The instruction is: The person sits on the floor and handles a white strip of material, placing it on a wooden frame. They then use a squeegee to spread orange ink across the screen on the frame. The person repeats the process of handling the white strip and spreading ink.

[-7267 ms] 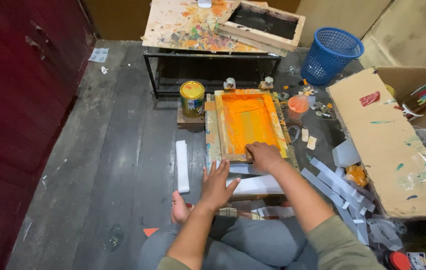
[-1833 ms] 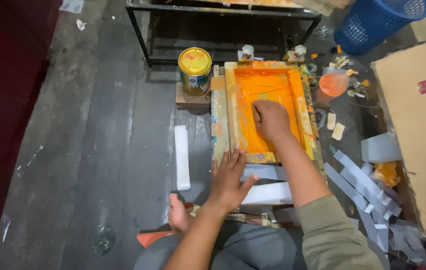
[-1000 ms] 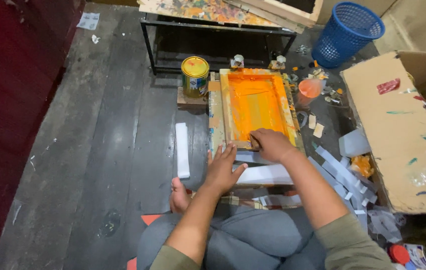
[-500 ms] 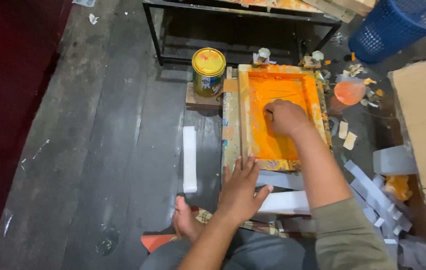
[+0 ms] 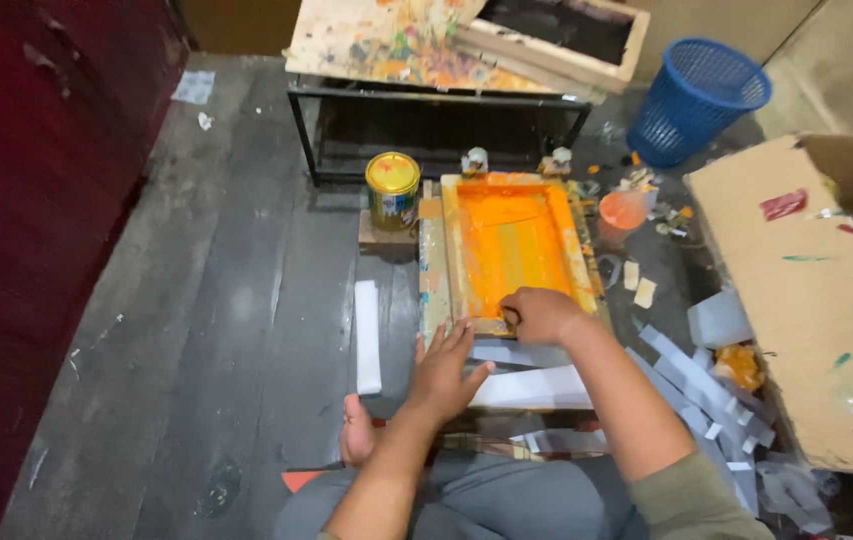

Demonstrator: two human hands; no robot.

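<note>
1. Frame (image 5: 508, 252), wooden, its mesh flooded with orange ink, lies flat on the floor in front of the seated person, its far edge near the low black stand (image 5: 436, 120).
2. Half a second ago the right hand (image 5: 543, 313) was up in the middle of the mesh; now it is back at the frame's near edge. Over the last seconds it has gone far, near, far, near, so I judge this the end of another pull of ink toward the body.
3. That hand is clenched around something at the near edge, most likely a squeegee, though the fingers hide nearly all of it.
4. The left hand (image 5: 446, 367) has stayed put: spread open, palm down, fingers splayed, pressing at the frame's near left corner and onto the white strips (image 5: 531, 385) just below it. It grips nothing.
5. A yellow-lidded can (image 5: 392, 190) stands on a small block just left of the frame's far left corner.
6. An orange cup (image 5: 622, 212) sits just beyond the far right corner.
7. A white bar (image 5: 367, 336) lies on the floor left of the frame; more strips are scattered to the right, near the cardboard box (image 5: 796, 290).
8. A blue basket (image 5: 696, 100) stands well apart, far right.
</note>
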